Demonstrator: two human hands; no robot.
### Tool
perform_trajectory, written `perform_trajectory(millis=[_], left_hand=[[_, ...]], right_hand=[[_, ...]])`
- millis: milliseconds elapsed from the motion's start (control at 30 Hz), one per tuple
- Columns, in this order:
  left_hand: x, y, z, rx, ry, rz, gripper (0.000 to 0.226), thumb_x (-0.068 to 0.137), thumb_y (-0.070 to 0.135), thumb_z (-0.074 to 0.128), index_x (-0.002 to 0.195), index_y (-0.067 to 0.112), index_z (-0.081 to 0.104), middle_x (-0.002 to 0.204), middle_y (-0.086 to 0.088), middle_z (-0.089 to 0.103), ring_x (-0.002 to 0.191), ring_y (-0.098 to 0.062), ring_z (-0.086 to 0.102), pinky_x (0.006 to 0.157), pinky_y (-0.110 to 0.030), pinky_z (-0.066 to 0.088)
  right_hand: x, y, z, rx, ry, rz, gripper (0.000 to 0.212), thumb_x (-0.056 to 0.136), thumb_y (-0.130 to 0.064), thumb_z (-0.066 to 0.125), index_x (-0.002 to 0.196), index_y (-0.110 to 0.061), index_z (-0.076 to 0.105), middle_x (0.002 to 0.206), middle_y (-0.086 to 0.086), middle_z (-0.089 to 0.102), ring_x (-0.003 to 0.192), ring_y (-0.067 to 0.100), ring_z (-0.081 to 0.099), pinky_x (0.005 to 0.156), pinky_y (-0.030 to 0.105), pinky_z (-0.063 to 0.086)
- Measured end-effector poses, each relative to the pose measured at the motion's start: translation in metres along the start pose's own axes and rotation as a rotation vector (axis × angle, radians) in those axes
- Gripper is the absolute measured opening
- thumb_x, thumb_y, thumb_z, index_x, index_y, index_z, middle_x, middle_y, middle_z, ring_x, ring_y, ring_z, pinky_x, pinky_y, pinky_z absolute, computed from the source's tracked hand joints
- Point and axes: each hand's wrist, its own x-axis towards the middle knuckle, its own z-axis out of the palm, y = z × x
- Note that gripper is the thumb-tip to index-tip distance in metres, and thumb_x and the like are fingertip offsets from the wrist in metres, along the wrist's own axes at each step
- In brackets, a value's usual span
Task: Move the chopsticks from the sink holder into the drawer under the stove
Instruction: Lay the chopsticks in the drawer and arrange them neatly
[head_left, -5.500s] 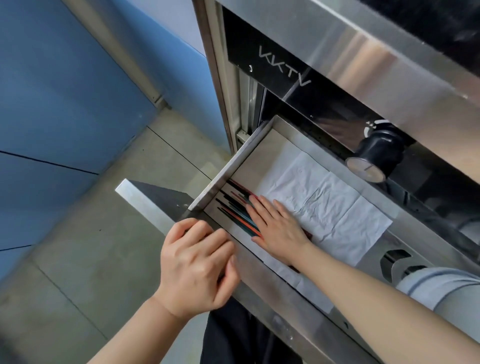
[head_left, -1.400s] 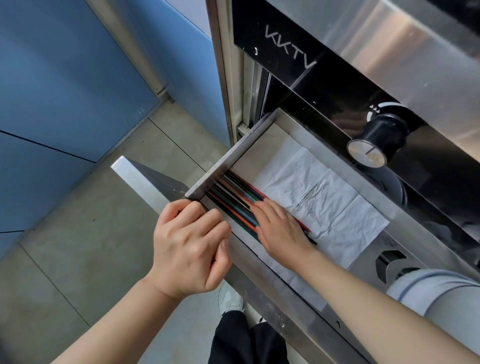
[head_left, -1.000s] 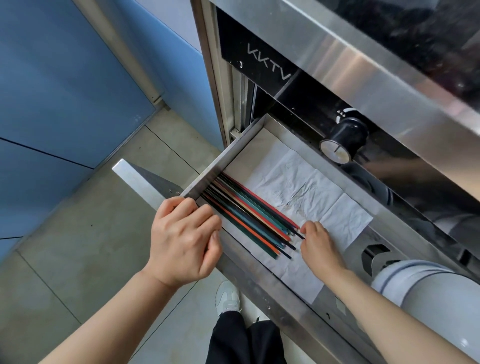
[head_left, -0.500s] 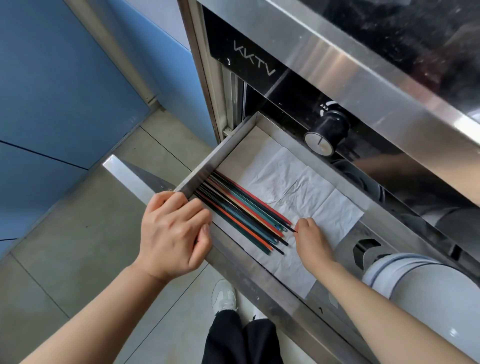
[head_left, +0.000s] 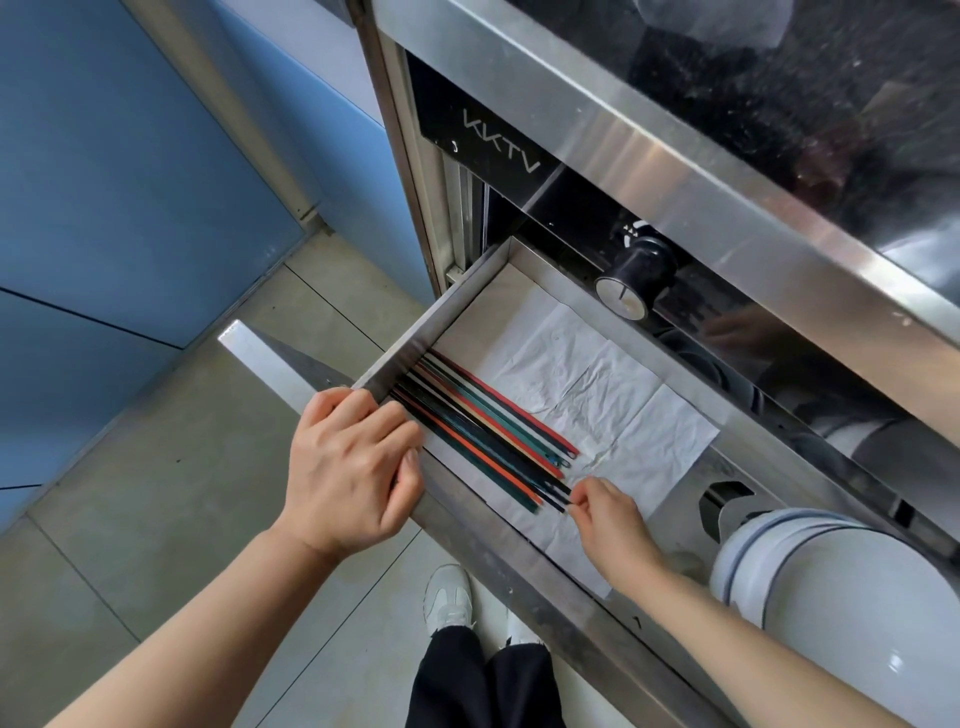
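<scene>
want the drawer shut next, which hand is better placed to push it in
Left. The left hand already grips the drawer at its front edge, while the right hand is inside, fingertips at the chopsticks.

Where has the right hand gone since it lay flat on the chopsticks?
Yes, moved: the right hand slid off the chopsticks to their tips, away from the drawer's left wall.

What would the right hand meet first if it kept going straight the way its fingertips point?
Most likely the near ends of the chopsticks: the right hand points at them, fingertips about touching.
</scene>
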Motion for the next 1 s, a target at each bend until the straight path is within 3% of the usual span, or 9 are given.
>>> perform_trajectory(millis=[300, 467, 733, 800, 900, 1000], left_hand=[[0.0, 0.0, 0.0, -0.003, 0.0, 0.002, 0.044, 0.093, 0.029, 0.025, 0.065, 0.016, 0.056, 0.066, -0.001, 0.055, 0.064, -0.026, 0.05, 0.079, -0.039, 0.04], [-0.001, 0.001, -0.001, -0.01, 0.014, 0.002, 0.046, 0.094, 0.029, 0.023, 0.065, 0.014, 0.055, 0.066, -0.002, 0.055, 0.064, -0.027, 0.051, 0.077, -0.038, 0.04], [0.0, 0.001, 0.0, -0.006, 0.023, 0.003, 0.047, 0.095, 0.03, 0.022, 0.065, 0.014, 0.054, 0.066, -0.002, 0.054, 0.063, -0.028, 0.05, 0.077, -0.039, 0.041], [0.0, 0.001, 0.0, -0.007, 0.025, 0.001, 0.048, 0.095, 0.03, 0.021, 0.065, 0.014, 0.055, 0.066, -0.002, 0.054, 0.063, -0.028, 0.05, 0.077, -0.039, 0.041], [0.0, 0.001, 0.0, -0.006, 0.024, 0.001, 0.048, 0.095, 0.03, 0.022, 0.065, 0.014, 0.055, 0.066, -0.002, 0.054, 0.063, -0.028, 0.05, 0.077, -0.039, 0.04], [0.0, 0.001, 0.0, -0.003, 0.021, 0.002, 0.047, 0.095, 0.03, 0.022, 0.065, 0.014, 0.055, 0.066, -0.002, 0.054, 0.063, -0.028, 0.05, 0.078, -0.038, 0.039]], right_hand=[[-0.006, 0.001, 0.024, -0.051, -0.178, -0.006, 0.013, 0.094, -0.019, 0.052, 0.082, -0.02, 0.048, 0.089, -0.004, 0.051, 0.076, 0.008, 0.05, 0.059, 0.013, 0.034], [-0.006, -0.004, 0.029, -0.087, -0.207, -0.03, 0.006, 0.091, -0.028, 0.058, 0.087, -0.023, 0.058, 0.088, -0.01, 0.054, 0.08, 0.01, 0.057, 0.07, 0.022, 0.046], [-0.005, -0.01, 0.026, -0.097, -0.197, -0.065, 0.017, 0.09, -0.038, 0.058, 0.095, -0.024, 0.066, 0.091, -0.008, 0.067, 0.08, 0.008, 0.062, 0.071, 0.025, 0.054], [-0.004, -0.009, 0.024, -0.092, -0.152, -0.061, 0.017, 0.09, -0.038, 0.058, 0.088, -0.023, 0.063, 0.085, -0.008, 0.064, 0.074, 0.007, 0.06, 0.063, 0.021, 0.05], [-0.001, -0.004, 0.019, -0.102, -0.004, -0.006, 0.011, 0.09, -0.03, 0.059, 0.089, -0.021, 0.053, 0.09, -0.006, 0.056, 0.071, 0.007, 0.051, 0.053, 0.012, 0.032], [0.003, -0.001, 0.017, -0.141, 0.027, 0.016, 0.017, 0.091, -0.023, 0.059, 0.105, -0.016, 0.052, 0.105, 0.001, 0.055, 0.078, 0.01, 0.049, 0.062, 0.017, 0.034]])
